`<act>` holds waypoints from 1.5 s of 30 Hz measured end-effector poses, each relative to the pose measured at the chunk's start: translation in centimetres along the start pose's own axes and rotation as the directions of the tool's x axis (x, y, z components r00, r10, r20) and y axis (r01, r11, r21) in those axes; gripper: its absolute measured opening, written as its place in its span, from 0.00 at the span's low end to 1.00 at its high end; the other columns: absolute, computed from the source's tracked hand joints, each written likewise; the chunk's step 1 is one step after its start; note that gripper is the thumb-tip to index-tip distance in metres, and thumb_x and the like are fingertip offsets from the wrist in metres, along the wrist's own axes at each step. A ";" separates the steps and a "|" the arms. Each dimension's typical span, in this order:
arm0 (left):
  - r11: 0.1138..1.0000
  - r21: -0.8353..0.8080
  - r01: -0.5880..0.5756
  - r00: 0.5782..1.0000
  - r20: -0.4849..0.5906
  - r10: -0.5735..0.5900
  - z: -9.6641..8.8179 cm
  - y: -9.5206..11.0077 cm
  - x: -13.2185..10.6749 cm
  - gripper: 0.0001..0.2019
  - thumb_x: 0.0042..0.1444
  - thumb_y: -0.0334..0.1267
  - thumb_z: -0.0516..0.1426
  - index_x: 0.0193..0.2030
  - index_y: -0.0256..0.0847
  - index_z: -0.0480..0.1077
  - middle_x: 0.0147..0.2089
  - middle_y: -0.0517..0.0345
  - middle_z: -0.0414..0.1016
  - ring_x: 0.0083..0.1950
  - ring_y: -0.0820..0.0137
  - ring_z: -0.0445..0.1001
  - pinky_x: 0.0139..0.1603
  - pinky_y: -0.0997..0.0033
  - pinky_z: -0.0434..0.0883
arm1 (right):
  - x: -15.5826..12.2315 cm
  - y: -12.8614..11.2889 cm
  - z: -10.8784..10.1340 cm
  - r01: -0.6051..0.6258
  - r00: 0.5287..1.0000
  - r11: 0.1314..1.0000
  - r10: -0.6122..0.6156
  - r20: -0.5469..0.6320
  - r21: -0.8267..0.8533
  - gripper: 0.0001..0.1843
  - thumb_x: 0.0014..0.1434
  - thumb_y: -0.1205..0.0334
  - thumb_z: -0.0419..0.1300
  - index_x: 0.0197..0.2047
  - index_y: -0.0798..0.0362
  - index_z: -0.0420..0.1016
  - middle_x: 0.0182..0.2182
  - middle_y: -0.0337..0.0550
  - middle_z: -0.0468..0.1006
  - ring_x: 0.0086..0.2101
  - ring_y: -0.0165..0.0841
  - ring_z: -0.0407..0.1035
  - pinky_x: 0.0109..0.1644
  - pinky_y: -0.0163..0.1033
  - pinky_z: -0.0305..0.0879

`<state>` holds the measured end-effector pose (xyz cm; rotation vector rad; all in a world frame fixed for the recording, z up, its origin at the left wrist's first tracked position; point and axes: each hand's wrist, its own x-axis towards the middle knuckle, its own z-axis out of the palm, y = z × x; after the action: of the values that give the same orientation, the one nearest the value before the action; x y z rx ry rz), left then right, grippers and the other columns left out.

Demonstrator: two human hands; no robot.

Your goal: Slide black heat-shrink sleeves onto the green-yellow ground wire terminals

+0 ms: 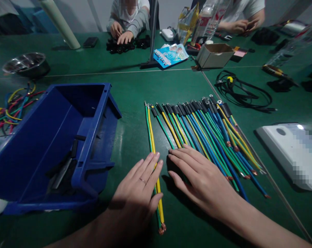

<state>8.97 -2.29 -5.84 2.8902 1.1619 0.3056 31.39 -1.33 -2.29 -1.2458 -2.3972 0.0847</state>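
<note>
My left hand (141, 182) lies flat with fingers stretched out over a yellow wire (151, 129) and a green wire (147, 120). Both run side by side, with bare copper ends toward me. To the right, my right hand (197, 172) rests with fingers extended over the lower part of a row of cut wires (197, 127). These are green, yellow and blue, most with black sleeves and metal lugs at the far ends. Copper strands show at several near ends. The stretch of wires beneath my right hand is hidden.
A blue plastic bin (42, 151) with black pieces inside stands at left, beside tangled coloured wires (16, 106). A steel bowl (26, 65), a small cardboard box (214, 57), a coiled black cable (242, 91) and a white device (287, 151) surround the work area. Two people sit opposite.
</note>
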 end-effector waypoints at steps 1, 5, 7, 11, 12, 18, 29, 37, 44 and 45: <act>1.000 0.000 -0.003 1.000 -0.001 0.003 -0.1 0.0 0.0 0.28 0.70 0.43 0.49 0.73 0.33 0.57 0.77 0.46 0.52 0.77 0.60 0.55 0.72 0.59 0.63 | 0.0 0.0 0.1 -0.001 1.000 1.000 0.001 0.004 -0.004 0.19 0.70 0.61 0.55 0.55 0.65 0.77 0.53 0.56 0.80 0.54 0.44 0.74 0.65 0.55 0.70; 1.000 -0.001 -0.007 1.000 -0.004 0.007 -0.2 -0.3 0.2 0.29 0.71 0.46 0.49 0.73 0.34 0.57 0.77 0.43 0.51 0.77 0.58 0.54 0.71 0.57 0.65 | -0.1 0.0 0.4 -0.014 1.000 0.999 0.015 0.013 -0.029 0.22 0.70 0.60 0.54 0.58 0.68 0.74 0.57 0.58 0.77 0.58 0.46 0.71 0.66 0.58 0.68; 1.000 -0.002 -0.008 1.000 -0.011 0.008 -0.2 -0.3 0.2 0.29 0.71 0.47 0.48 0.73 0.34 0.57 0.77 0.41 0.52 0.77 0.57 0.55 0.70 0.56 0.67 | -0.2 -0.1 0.5 -0.018 1.000 0.999 0.019 0.016 -0.043 0.23 0.70 0.60 0.54 0.59 0.68 0.73 0.58 0.59 0.76 0.58 0.47 0.70 0.65 0.59 0.68; 1.000 -0.007 -0.004 1.000 -0.008 0.004 -0.4 -0.2 0.0 0.29 0.71 0.46 0.48 0.74 0.34 0.56 0.78 0.42 0.49 0.78 0.58 0.51 0.70 0.56 0.67 | -0.2 -0.3 0.7 -0.016 1.000 0.997 0.018 0.021 -0.079 0.22 0.70 0.63 0.53 0.59 0.70 0.73 0.57 0.62 0.76 0.59 0.50 0.69 0.62 0.62 0.70; 1.000 -0.009 0.001 1.000 -0.001 -0.001 -0.5 -0.1 0.0 0.29 0.71 0.46 0.48 0.74 0.35 0.55 0.79 0.43 0.47 0.78 0.58 0.50 0.70 0.56 0.67 | -0.2 -0.3 0.7 -0.015 1.000 0.996 0.017 0.023 -0.087 0.22 0.70 0.63 0.53 0.59 0.71 0.73 0.57 0.62 0.76 0.59 0.51 0.69 0.62 0.62 0.70; 0.999 -0.012 0.043 0.999 0.015 -0.043 -0.5 0.0 -0.1 0.30 0.69 0.48 0.51 0.74 0.39 0.56 0.78 0.41 0.48 0.78 0.54 0.50 0.68 0.52 0.69 | -0.3 -0.5 0.8 -0.028 0.999 0.992 0.032 0.036 -0.123 0.23 0.69 0.62 0.54 0.61 0.70 0.72 0.59 0.61 0.74 0.59 0.53 0.67 0.62 0.63 0.70; 1.000 0.009 -0.001 1.000 -0.016 0.001 -0.3 -0.3 0.1 0.30 0.66 0.37 0.50 0.73 0.32 0.55 0.76 0.40 0.54 0.76 0.53 0.56 0.65 0.51 0.73 | -0.3 -0.9 0.9 -0.077 0.997 0.983 0.079 0.001 -0.169 0.24 0.68 0.62 0.56 0.59 0.72 0.74 0.57 0.65 0.75 0.55 0.54 0.68 0.56 0.60 0.75; 0.998 0.055 -0.039 0.998 -0.051 0.042 -0.2 -0.7 0.4 0.30 0.60 0.34 0.53 0.69 0.30 0.60 0.72 0.36 0.63 0.71 0.50 0.65 0.61 0.52 0.75 | -0.5 -1.1 1.0 -0.105 0.995 0.983 0.103 -0.019 -0.151 0.24 0.67 0.63 0.57 0.60 0.72 0.72 0.58 0.67 0.74 0.55 0.54 0.68 0.55 0.60 0.74; 0.988 0.133 -0.075 0.993 -0.076 0.086 0.3 -1.2 0.3 0.39 0.64 0.40 0.50 0.76 0.18 0.42 0.72 0.29 0.61 0.72 0.50 0.65 0.64 0.56 0.72 | -0.3 -1.4 -0.4 0.034 0.997 0.999 -0.032 -0.066 0.038 0.18 0.70 0.63 0.52 0.57 0.64 0.74 0.51 0.54 0.80 0.50 0.40 0.72 0.55 0.47 0.74; 0.987 0.142 -0.075 0.991 -0.097 0.089 0.5 -1.4 0.3 0.40 0.65 0.41 0.49 0.76 0.16 0.38 0.71 0.27 0.62 0.71 0.49 0.66 0.63 0.55 0.73 | -0.3 -1.6 -0.5 0.085 0.995 0.992 -0.080 -0.058 0.096 0.17 0.70 0.62 0.52 0.55 0.62 0.74 0.48 0.52 0.82 0.47 0.37 0.73 0.53 0.43 0.74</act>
<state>8.34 -1.01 -6.40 3.0822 1.1218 0.3957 30.52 -2.61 -1.50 -1.0898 -2.3646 0.1405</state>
